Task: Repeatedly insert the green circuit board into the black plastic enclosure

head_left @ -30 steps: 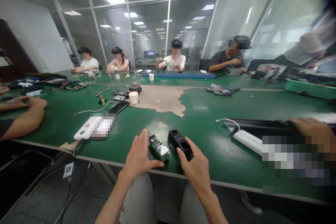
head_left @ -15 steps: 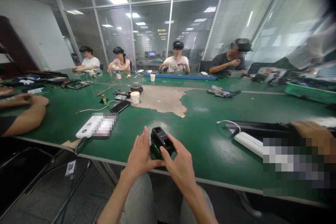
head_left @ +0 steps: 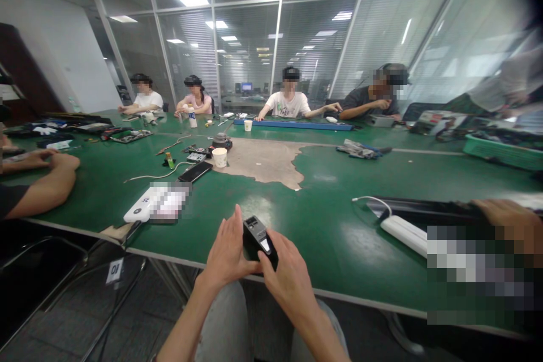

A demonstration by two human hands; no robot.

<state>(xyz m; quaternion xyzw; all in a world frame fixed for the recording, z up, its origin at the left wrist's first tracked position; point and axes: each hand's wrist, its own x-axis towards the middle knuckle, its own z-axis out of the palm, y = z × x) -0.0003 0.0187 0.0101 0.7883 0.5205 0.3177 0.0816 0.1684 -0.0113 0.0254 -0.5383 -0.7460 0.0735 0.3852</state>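
A small black box-shaped device [head_left: 255, 232] with openings on its upper face is at the near edge of the green table [head_left: 326, 226]. My right hand [head_left: 291, 260] grips its right side, with fingers behind and the thumb on the near side. On the other side, my left hand [head_left: 227, 249] is held with its fingers raised and the thumb apart, pointing to my right hand. Its palm faces the device; whether it touches cannot be told.
Left on the table lie a white power bank [head_left: 139, 203], a black phone [head_left: 195, 172] and a paper cup [head_left: 220, 157]. Gray gloves [head_left: 360, 149] lie further right. Another person's hand [head_left: 513, 220] rests on a black object at right. Several people sit around the table.
The black device has turned and tilted slightly in my right hand, its top now lower. Across the table, a person in white has spread both arms outward.
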